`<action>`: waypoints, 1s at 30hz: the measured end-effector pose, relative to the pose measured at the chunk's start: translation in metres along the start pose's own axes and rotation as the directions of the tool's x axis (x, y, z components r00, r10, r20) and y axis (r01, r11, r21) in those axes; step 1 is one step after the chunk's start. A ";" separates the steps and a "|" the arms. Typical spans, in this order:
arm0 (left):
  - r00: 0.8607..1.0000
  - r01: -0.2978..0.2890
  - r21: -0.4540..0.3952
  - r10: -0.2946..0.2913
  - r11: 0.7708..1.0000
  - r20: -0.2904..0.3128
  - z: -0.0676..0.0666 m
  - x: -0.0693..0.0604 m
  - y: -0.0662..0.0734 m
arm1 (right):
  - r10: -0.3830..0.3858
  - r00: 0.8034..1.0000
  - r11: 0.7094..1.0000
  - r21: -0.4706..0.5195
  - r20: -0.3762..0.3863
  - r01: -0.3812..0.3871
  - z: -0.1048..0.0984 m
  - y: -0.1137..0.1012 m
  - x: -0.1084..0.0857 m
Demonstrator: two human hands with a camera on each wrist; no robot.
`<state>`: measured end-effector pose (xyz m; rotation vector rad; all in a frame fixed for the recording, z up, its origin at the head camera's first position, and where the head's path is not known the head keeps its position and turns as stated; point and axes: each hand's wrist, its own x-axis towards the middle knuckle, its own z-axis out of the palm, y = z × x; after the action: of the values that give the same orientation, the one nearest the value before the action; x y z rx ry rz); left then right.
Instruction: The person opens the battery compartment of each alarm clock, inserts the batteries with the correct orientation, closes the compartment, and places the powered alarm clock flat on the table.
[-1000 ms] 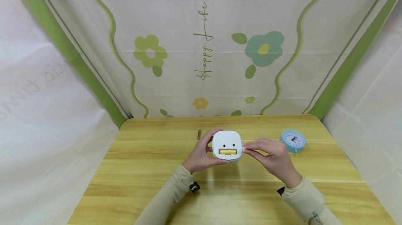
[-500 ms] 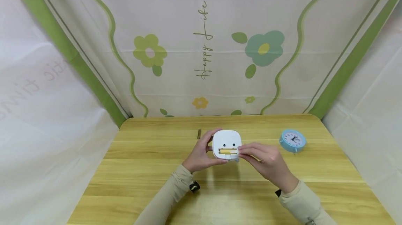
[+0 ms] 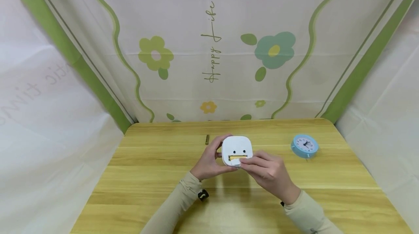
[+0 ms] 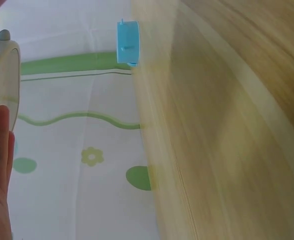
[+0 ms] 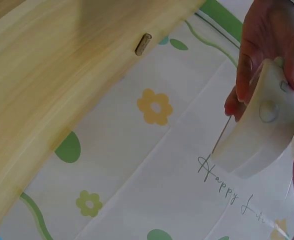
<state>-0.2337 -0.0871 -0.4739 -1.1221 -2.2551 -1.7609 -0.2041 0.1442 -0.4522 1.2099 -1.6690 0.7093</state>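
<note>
A white rounded device (image 3: 236,144) is held up above the table, its back with two dark holes and a slot facing the head camera. In the slot lies a yellow battery (image 3: 236,157). The left hand (image 3: 209,161) grips the device by its left side, thumb below and fingers above. Between thumb and fingertips the right hand (image 3: 270,173) pinches a small white piece (image 3: 235,162) at the slot's lower edge, partly hidden by the fingers. In the right wrist view the device (image 5: 262,125) shows side-on, with the left hand (image 5: 272,40) round it.
A blue round clock (image 3: 304,146) stands at the table's right rear. Behind the left hand a dark battery (image 3: 207,139) lies on the wooden table (image 3: 157,176). Patterned cloth (image 3: 183,88) hangs behind the table and along both sides.
The right hand has moved left and slightly down, from the device's right side to the slot's lower edge, with the white piece. The left hand and device have barely moved.
</note>
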 end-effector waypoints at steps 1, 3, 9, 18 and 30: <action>1.000 -0.005 0.001 0.005 1.000 0.000 0.000 0.000 0.003 | -0.001 1.000 1.000 0.002 0.005 0.001 0.001 -0.001 -0.001; 1.000 -0.014 0.001 0.014 1.000 0.000 -0.001 0.001 0.010 | -0.004 1.000 1.000 -0.006 0.010 0.004 0.003 -0.002 -0.002; 0.999 -0.034 0.014 0.034 0.999 -0.001 0.000 0.000 0.017 | -0.006 1.000 0.999 -0.050 0.018 0.007 0.007 -0.004 -0.004; 0.999 -0.040 0.046 0.040 0.998 -0.003 0.002 0.001 0.022 | 0.041 0.997 0.996 -0.082 0.065 -0.036 0.007 -0.008 -0.003; 1.000 -0.028 0.050 0.029 0.998 -0.010 0.002 0.001 0.020 | 0.135 0.988 0.986 -0.114 0.079 -0.125 0.010 -0.009 -0.001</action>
<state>-0.2221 -0.0835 -0.4581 -1.1274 -2.2527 -1.6859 -0.1987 0.1334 -0.4579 1.0756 -1.8479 0.6437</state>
